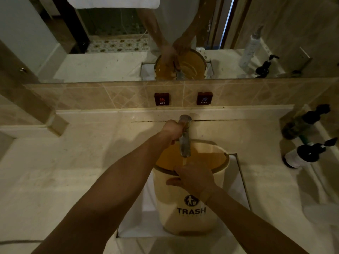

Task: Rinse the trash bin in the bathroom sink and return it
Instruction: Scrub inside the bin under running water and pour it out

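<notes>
We are holding the trash bin (pixel 189 204) upright in the rectangular sink (pixel 242 182), its mouth sitting under the faucet (pixel 185 138). Our right hand (pixel 194 177) is grasping the near rim of the bin, fingers curling over the edge and thumb pressing the outer wall just above the "TRASH" lettering. Beyond that grip, our left hand (pixel 173 131) is wrapping around the base of the faucet, fingers clenched on the metal, and the spout is reaching out from it over the bin's orange-lit inside. Farther back from the left hand, the red HOT tag (pixel 162 99) and COLD tag (pixel 204 98) are sitting on the tiled wall. Well right of our right hand, dark pump bottles (pixel 310 153) are standing on the counter (pixel 64 171).
</notes>
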`<action>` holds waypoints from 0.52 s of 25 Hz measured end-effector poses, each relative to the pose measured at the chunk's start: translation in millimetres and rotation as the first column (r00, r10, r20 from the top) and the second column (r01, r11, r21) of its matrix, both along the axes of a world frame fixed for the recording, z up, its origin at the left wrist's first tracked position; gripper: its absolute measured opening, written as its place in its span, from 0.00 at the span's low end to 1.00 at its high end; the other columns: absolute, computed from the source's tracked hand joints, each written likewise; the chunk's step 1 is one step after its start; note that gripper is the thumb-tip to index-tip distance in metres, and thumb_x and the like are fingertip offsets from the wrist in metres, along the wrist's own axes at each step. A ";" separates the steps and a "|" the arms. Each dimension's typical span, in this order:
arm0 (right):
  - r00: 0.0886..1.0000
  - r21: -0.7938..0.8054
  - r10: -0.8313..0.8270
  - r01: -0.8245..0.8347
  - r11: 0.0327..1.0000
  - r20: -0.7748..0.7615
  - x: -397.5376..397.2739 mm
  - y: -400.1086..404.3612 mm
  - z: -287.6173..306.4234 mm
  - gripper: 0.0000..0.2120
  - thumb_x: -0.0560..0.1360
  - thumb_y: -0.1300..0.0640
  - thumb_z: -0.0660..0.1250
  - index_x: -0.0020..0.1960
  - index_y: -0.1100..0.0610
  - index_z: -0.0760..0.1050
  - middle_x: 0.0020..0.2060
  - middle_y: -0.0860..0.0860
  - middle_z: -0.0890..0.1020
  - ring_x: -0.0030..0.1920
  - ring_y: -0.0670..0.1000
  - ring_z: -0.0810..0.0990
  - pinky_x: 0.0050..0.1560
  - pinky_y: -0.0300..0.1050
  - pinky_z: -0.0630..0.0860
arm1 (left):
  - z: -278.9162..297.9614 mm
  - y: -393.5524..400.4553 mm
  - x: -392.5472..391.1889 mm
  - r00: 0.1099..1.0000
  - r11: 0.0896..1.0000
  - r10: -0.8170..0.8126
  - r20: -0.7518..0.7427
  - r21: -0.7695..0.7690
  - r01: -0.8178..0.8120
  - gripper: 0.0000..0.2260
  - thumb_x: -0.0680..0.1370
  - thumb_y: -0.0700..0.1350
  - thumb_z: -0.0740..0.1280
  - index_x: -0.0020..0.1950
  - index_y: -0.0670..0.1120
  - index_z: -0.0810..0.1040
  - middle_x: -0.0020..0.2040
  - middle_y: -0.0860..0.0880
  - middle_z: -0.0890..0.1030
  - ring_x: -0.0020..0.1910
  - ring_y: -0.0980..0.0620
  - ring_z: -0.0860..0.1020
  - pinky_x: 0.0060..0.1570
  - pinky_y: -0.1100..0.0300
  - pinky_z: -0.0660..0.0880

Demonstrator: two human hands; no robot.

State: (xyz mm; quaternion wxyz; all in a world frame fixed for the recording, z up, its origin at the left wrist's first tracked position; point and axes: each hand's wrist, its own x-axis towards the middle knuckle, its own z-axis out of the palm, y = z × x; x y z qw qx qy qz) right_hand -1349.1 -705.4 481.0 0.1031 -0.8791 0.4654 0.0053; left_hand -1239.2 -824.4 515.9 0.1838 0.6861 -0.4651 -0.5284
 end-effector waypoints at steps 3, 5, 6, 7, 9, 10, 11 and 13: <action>1.000 -0.017 0.001 -0.001 1.000 0.001 0.2 -0.4 -1.4 0.23 0.74 0.32 0.59 0.45 0.52 0.77 0.41 0.53 0.82 0.44 0.55 0.79 0.39 0.46 0.62 | -1.2 -0.6 0.2 1.000 1.000 -0.001 -0.001 0.004 0.001 0.16 0.85 0.53 0.57 0.50 0.39 0.72 0.33 0.46 0.67 0.27 0.51 0.62 0.25 0.61 0.59; 1.000 -0.012 0.005 -0.005 1.000 0.008 0.0 -0.2 -2.0 0.23 0.74 0.32 0.59 0.45 0.52 0.77 0.42 0.53 0.82 0.45 0.56 0.79 0.40 0.46 0.61 | -2.1 -0.9 0.2 1.000 1.000 0.004 0.001 0.005 -0.004 0.16 0.85 0.52 0.57 0.50 0.39 0.72 0.34 0.46 0.67 0.27 0.51 0.62 0.25 0.61 0.59; 1.000 -0.007 0.006 -0.005 1.000 0.020 0.3 -0.3 -2.2 0.23 0.74 0.32 0.60 0.45 0.52 0.77 0.41 0.53 0.82 0.45 0.56 0.79 0.40 0.47 0.61 | -2.4 -1.2 0.4 1.000 1.000 0.005 0.002 0.003 -0.005 0.16 0.85 0.52 0.57 0.49 0.39 0.72 0.33 0.46 0.67 0.27 0.51 0.62 0.25 0.61 0.59; 0.999 -0.007 0.007 -0.007 1.000 0.032 0.5 -0.1 -2.5 0.23 0.74 0.33 0.60 0.44 0.52 0.77 0.41 0.53 0.82 0.44 0.56 0.79 0.40 0.47 0.61 | -2.7 -1.3 0.6 1.000 1.000 0.003 0.002 0.001 -0.003 0.16 0.85 0.52 0.57 0.47 0.40 0.72 0.33 0.46 0.67 0.26 0.52 0.62 0.25 0.61 0.58; 0.999 -0.041 0.013 -0.012 0.999 0.032 0.3 -0.1 -3.0 0.23 0.73 0.32 0.61 0.43 0.52 0.77 0.40 0.53 0.82 0.44 0.57 0.80 0.40 0.47 0.61 | -3.5 -1.6 0.2 1.000 1.000 0.002 0.000 -0.003 -0.002 0.17 0.84 0.53 0.58 0.43 0.41 0.71 0.32 0.47 0.66 0.26 0.51 0.61 0.25 0.61 0.58; 0.999 -0.059 0.017 -0.015 0.998 0.027 0.3 -0.2 -3.1 0.23 0.73 0.32 0.61 0.43 0.52 0.78 0.40 0.53 0.82 0.43 0.56 0.80 0.40 0.47 0.61 | -3.9 -1.6 0.6 1.000 1.000 0.004 -0.003 -0.003 -0.004 0.17 0.84 0.53 0.58 0.43 0.41 0.71 0.33 0.46 0.66 0.26 0.51 0.61 0.25 0.61 0.58; 0.999 -0.066 0.021 -0.019 0.998 0.024 0.5 -0.4 -3.3 0.23 0.73 0.32 0.61 0.42 0.52 0.78 0.39 0.53 0.82 0.43 0.56 0.80 0.39 0.47 0.61 | -4.2 -1.7 0.9 1.000 1.000 0.003 -0.004 -0.004 -0.003 0.17 0.85 0.52 0.58 0.45 0.40 0.71 0.33 0.46 0.67 0.27 0.51 0.62 0.25 0.61 0.58; 0.999 -0.053 0.027 -0.025 0.998 0.024 0.5 -0.7 -3.7 0.23 0.73 0.32 0.61 0.42 0.52 0.77 0.38 0.53 0.82 0.42 0.56 0.79 0.38 0.46 0.61 | -4.8 -1.8 1.0 1.000 1.000 -0.003 -0.004 -0.001 0.003 0.16 0.85 0.52 0.58 0.48 0.39 0.71 0.34 0.46 0.67 0.27 0.52 0.62 0.26 0.61 0.58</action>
